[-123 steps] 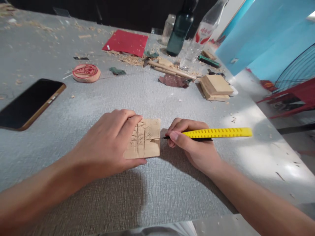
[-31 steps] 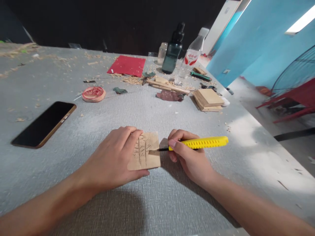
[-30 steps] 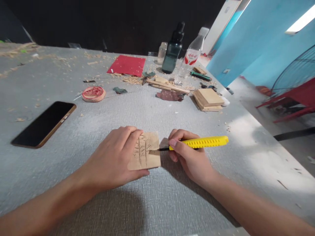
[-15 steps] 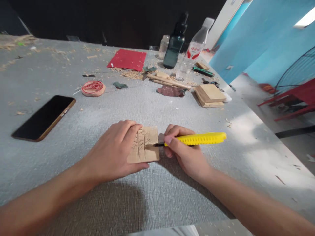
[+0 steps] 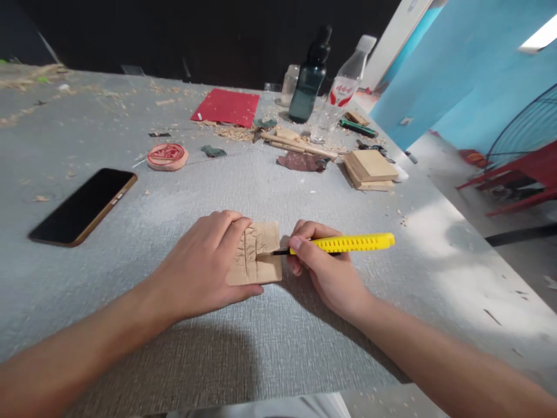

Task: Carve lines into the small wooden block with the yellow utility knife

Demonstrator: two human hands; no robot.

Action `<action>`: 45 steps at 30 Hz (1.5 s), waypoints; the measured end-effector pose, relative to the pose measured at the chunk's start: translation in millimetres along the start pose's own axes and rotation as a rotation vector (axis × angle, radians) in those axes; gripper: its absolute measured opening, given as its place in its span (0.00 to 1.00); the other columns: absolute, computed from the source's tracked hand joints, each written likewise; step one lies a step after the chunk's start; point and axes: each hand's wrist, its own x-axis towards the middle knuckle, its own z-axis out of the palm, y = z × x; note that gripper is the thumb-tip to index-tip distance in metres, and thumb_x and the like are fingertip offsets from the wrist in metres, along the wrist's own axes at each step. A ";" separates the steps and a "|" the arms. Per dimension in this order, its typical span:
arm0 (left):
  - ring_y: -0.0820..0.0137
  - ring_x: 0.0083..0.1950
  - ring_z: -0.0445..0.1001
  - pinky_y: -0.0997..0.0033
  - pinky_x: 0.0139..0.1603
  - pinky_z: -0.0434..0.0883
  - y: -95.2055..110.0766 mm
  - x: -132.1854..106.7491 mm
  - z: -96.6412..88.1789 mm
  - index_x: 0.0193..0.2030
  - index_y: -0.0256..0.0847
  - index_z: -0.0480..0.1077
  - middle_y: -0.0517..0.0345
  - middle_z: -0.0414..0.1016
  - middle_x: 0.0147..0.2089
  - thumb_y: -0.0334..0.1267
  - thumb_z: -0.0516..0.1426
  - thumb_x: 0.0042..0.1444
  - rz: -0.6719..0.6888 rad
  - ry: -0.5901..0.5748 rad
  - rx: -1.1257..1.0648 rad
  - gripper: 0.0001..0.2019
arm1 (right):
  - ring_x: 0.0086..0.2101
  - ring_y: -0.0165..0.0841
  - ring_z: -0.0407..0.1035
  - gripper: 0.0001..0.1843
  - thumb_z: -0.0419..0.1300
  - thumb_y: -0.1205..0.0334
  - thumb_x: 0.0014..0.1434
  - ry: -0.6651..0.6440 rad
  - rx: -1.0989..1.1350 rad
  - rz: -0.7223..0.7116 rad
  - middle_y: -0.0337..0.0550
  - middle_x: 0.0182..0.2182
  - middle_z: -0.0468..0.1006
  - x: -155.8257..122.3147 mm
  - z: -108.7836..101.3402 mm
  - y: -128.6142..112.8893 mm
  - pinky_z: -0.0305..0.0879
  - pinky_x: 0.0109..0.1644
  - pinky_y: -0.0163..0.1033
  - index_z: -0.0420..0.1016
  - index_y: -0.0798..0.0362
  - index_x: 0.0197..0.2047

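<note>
A small square wooden block [image 5: 261, 255] with carved lines lies flat on the grey textured table [image 5: 270, 348]. My left hand [image 5: 204, 267] rests on its left half and presses it down, fingers curled over the top edge. My right hand [image 5: 322, 270] grips a yellow utility knife [image 5: 348, 243] like a pen. The dark blade tip touches the block near its middle right, where a thin shaving curls up.
A black phone [image 5: 82, 206] lies at the left. Farther back are a round red-carved stamp [image 5: 167, 157], a red sheet [image 5: 226, 107], wood sticks, shavings, stacked wood blocks [image 5: 369, 169], a dark bottle [image 5: 308, 84] and a clear bottle [image 5: 342, 87]. The table edge runs diagonally at right.
The blade has pushed a little leftward into the block, and my right hand followed it. My left hand still holds the block down. The camera view shifted slightly.
</note>
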 end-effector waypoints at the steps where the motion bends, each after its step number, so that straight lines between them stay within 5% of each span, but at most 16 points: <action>1: 0.47 0.55 0.75 0.46 0.55 0.76 0.6 0.0 -0.3 0.67 0.36 0.61 0.37 0.71 0.61 0.61 0.73 0.50 -0.001 0.000 0.002 0.47 | 0.23 0.27 0.66 0.17 0.74 0.57 0.63 0.035 -0.026 -0.003 0.34 0.22 0.74 0.3 -1.0 -1.9 0.59 0.28 0.35 0.75 0.51 0.26; 5: 0.45 0.57 0.75 0.46 0.55 0.75 2.6 -0.2 -0.3 0.66 0.39 0.60 0.38 0.71 0.62 0.60 0.73 0.50 -0.001 0.003 -0.014 0.46 | 0.23 0.27 0.62 0.18 0.72 0.60 0.62 0.119 -0.050 -0.020 0.34 0.21 0.69 1.8 -4.1 -6.1 0.55 0.27 0.36 0.72 0.50 0.24; 12: 0.45 0.56 0.75 0.45 0.54 0.76 2.4 -0.3 0.6 0.67 0.36 0.60 0.37 0.71 0.61 0.60 0.73 0.50 0.009 0.010 -0.002 0.47 | 0.23 0.27 0.65 0.16 0.73 0.59 0.63 -0.029 -0.010 -0.026 0.34 0.23 0.74 -0.8 -1.6 -1.3 0.58 0.28 0.36 0.75 0.50 0.27; 17: 0.45 0.56 0.75 0.45 0.54 0.76 2.8 0.1 -1.4 0.65 0.36 0.62 0.37 0.71 0.61 0.60 0.74 0.49 0.005 0.011 -0.001 0.46 | 0.22 0.26 0.62 0.18 0.72 0.62 0.62 0.115 -0.009 -0.015 0.33 0.21 0.68 1.2 -5.1 -7.1 0.54 0.26 0.36 0.72 0.51 0.24; 28: 0.44 0.58 0.75 0.44 0.55 0.76 1.7 0.2 1.9 0.66 0.35 0.60 0.37 0.70 0.61 0.58 0.73 0.51 0.000 0.003 -0.049 0.45 | 0.24 0.26 0.66 0.18 0.74 0.55 0.65 -0.115 0.060 -0.005 0.32 0.24 0.74 0.7 1.6 6.4 0.61 0.30 0.35 0.73 0.50 0.29; 38: 0.45 0.59 0.74 0.45 0.56 0.75 4.0 1.0 1.1 0.66 0.38 0.60 0.39 0.70 0.63 0.56 0.74 0.50 0.000 -0.001 -0.072 0.45 | 0.21 0.24 0.60 0.19 0.74 0.59 0.59 0.061 0.071 0.080 0.31 0.19 0.68 4.0 2.9 -4.9 0.54 0.26 0.34 0.72 0.52 0.24; 45: 0.46 0.57 0.75 0.46 0.54 0.75 3.2 0.1 1.7 0.67 0.36 0.61 0.39 0.71 0.62 0.61 0.73 0.49 -0.002 -0.001 -0.039 0.47 | 0.22 0.25 0.61 0.19 0.74 0.58 0.61 0.050 0.052 0.060 0.32 0.21 0.66 3.8 0.1 -5.7 0.52 0.27 0.34 0.72 0.52 0.24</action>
